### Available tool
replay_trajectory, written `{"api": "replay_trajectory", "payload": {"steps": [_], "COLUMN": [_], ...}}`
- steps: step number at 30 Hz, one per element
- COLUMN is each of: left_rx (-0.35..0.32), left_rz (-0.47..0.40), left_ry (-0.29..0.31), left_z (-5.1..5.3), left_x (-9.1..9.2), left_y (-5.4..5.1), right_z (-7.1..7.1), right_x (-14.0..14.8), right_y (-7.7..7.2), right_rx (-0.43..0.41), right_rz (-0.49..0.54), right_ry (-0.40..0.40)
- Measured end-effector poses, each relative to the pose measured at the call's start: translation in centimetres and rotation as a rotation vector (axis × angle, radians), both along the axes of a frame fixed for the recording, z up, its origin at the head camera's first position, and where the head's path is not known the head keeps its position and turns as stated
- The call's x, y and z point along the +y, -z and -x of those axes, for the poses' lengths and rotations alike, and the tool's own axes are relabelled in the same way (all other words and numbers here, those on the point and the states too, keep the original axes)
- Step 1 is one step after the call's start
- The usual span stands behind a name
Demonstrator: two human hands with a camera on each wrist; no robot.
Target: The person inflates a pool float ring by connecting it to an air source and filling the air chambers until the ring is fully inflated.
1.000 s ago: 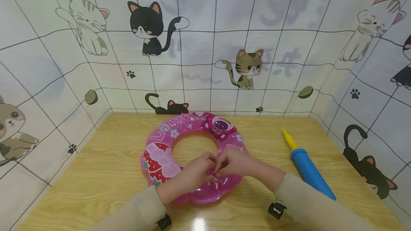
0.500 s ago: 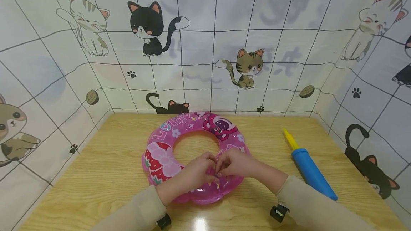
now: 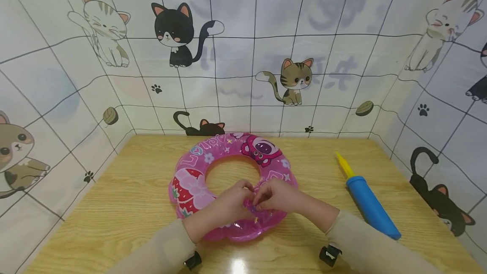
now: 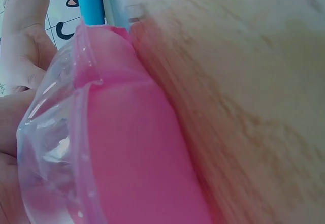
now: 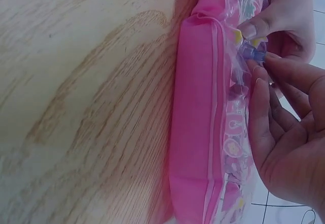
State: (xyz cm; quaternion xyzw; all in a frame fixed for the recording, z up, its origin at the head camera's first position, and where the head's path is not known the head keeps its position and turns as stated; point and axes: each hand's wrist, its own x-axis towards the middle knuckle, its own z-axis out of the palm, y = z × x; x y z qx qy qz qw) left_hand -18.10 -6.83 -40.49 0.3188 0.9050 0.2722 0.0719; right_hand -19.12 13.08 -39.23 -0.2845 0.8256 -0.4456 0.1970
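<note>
A pink inflatable swim ring (image 3: 189, 195), printed with strawberries and a cartoon bear, lies on the table. On its near right part, a small bluish-purple air valve (image 5: 254, 52) sticks up from clear plastic. My right hand (image 3: 279, 195) pinches at this valve with thumb and forefinger. From the other side my left hand (image 3: 232, 204) grips the ring's plastic close to the valve, its thumb (image 5: 250, 30) beside the valve's base. Fingers partly hide the valve in the head view. In the left wrist view, the ring's pink side (image 4: 137, 142) covers much of the left hand.
A blue hand pump (image 3: 370, 206) with a yellow nozzle (image 3: 343, 165) lies on the wooden table (image 3: 125, 198), right of the ring. White tile-patterned sheeting with cartoon cats (image 3: 175, 33) stands behind the table and along both sides.
Both hands stay at the valve. The right fingertips have shifted slightly, and a little more of the bluish valve shows beneath them. Ring and pump lie as before.
</note>
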Motion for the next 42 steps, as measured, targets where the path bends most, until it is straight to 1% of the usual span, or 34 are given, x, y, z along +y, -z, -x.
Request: {"api": "replay_trajectory", "payload": {"steps": [5,8,12,14,18,22,25,28,31,35,39,42], "left_rx": [0.035,0.065,0.093,0.103,0.109,0.141,0.179,0.196,0.188,0.156,0.117,0.079], "left_rz": [0.001,0.009,0.021,0.032,0.048,0.055,0.054,0.042,0.025,0.024,0.043,0.036], "left_ry": [0.001,0.004,0.005,0.007,0.011,0.033,0.051,0.049,0.043,0.042,0.013,-0.007], "left_z": [0.2,0.2,0.2,0.2,0.3,0.2,0.2,0.3,0.4,0.4,0.4,0.4], "left_x": [0.0,0.1,0.2,0.2,0.3,0.3,0.3,0.2,0.3,0.4,0.3,0.0], "left_y": [0.2,0.3,0.4,0.3,0.4,0.3,0.4,0.5,0.7,0.7,0.5,0.4], "right_z": [0.1,0.2,0.3,0.4,0.6,0.7,0.7,0.7,0.7,0.5,0.3,0.3], "right_x": [-0.3,-0.6,-0.8,-0.9,-1.0,-1.3,-1.6,-2.0,-1.9,-1.1,-0.3,0.1], "right_y": [0.1,0.1,0.1,0.0,-0.3,-0.7,-0.9,-1.0,-0.7,0.0,0.4,0.5], "right_rx": [0.023,0.040,0.049,0.039,0.035,0.068,0.059,0.049,0.069,0.114,0.138,0.182], "right_rz": [-0.010,-0.034,-0.077,-0.094,-0.116,-0.142,-0.174,-0.212,-0.204,-0.147,-0.100,-0.082], "right_ry": [0.007,0.016,0.047,0.064,0.068,0.059,0.083,0.115,0.116,0.054,0.009,-0.029]}}
